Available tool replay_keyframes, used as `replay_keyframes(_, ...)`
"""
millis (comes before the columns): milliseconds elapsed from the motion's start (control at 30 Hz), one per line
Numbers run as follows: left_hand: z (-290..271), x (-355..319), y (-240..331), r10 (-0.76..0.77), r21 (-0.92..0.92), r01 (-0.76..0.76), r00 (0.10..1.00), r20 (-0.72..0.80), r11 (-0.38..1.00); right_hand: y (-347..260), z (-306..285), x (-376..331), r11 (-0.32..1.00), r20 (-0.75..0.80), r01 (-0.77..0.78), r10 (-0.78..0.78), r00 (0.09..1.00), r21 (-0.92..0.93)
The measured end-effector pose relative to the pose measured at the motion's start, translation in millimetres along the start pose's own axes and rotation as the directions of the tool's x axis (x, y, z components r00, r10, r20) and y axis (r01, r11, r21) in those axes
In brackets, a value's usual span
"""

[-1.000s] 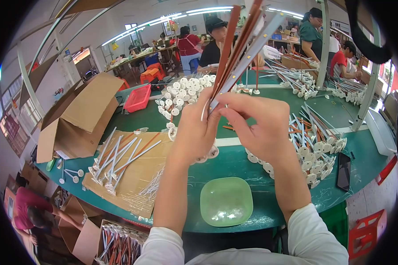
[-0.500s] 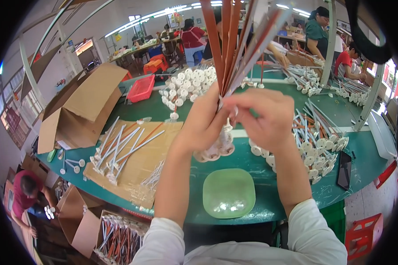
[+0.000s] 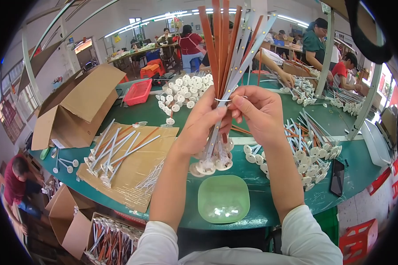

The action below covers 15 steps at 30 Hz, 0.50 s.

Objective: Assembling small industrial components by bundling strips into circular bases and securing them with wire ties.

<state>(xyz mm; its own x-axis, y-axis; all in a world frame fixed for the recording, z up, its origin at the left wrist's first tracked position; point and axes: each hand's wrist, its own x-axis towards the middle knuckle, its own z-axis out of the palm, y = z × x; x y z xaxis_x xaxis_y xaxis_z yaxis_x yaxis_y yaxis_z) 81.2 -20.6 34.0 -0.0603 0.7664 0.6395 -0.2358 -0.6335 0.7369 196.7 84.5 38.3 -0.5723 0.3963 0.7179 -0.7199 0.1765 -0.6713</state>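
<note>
My left hand [image 3: 202, 123] is closed around a bundle of long strips [image 3: 224, 57], some orange-brown and some pale with small yellowish squares. The strips stand upright, fanning out at the top. White round discs [image 3: 206, 167] hang at the lower end of the bundle. A thin white tie [image 3: 223, 100] crosses the front of the strips just above my left hand. My right hand [image 3: 263, 115] pinches that tie at its right side between thumb and forefinger. Whether the tie runs fully around the back is hidden.
Below the bundle sits a green dish [image 3: 203, 201]. Cardboard [image 3: 132, 192] at left carries loose strips and thin white ties [image 3: 151, 177]. More disc-ended strips [image 3: 311, 163] and a phone [image 3: 337, 177] lie right; white discs [image 3: 188, 90] pile behind. A co-worker's hand [image 3: 287, 80] reaches in at far right.
The bundle's discs hang slightly lower in view. The white tie now shows stretched across the strips, and my right hand's fingers have turned, pinching it at the bundle's right.
</note>
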Motion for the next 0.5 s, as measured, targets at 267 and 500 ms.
replay_keyframes(267, -5, 8, -13, 0.154, 0.425, -0.109, 0.985, -0.072, 0.899, -5, 18, 0, 0.979, -0.161, 0.099, -0.128, 0.979, -0.178)
replay_keyframes(500, -9, 7, -9, 0.180, 0.609, -0.063, 0.974, -0.134, 0.791, -3, 24, -8, 0.290, 0.274, 0.526, -0.603, 0.749, -0.799)
